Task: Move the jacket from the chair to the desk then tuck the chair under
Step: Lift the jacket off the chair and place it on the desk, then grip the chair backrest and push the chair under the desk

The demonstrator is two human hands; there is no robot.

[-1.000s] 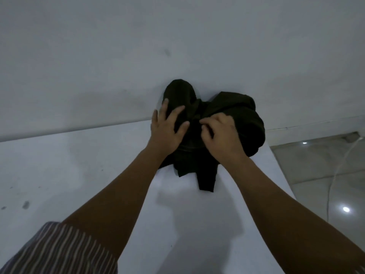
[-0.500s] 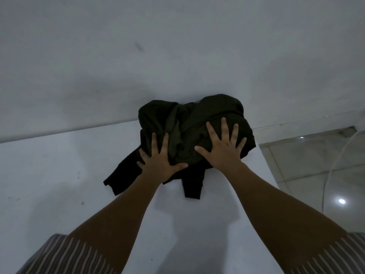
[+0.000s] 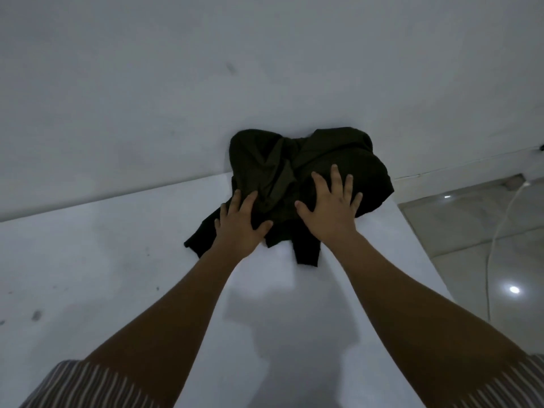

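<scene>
A crumpled dark fabric jacket (image 3: 297, 175) lies bunched on the white flat desk (image 3: 117, 260), against the pale wall (image 3: 176, 83). The left hand (image 3: 240, 228) and right hand (image 3: 331, 210) rest flat on it — fingers spread, gripping nothing.

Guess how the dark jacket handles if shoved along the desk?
The jacket is bunched and creased, so it is probably floppy and would crumple rather than slide whole. Its loose strip hanging near the left hand would likely drag behind.

jacket (image 3: 294, 172) on desk (image 3: 88, 260), against wall (image 3: 176, 83)
</scene>
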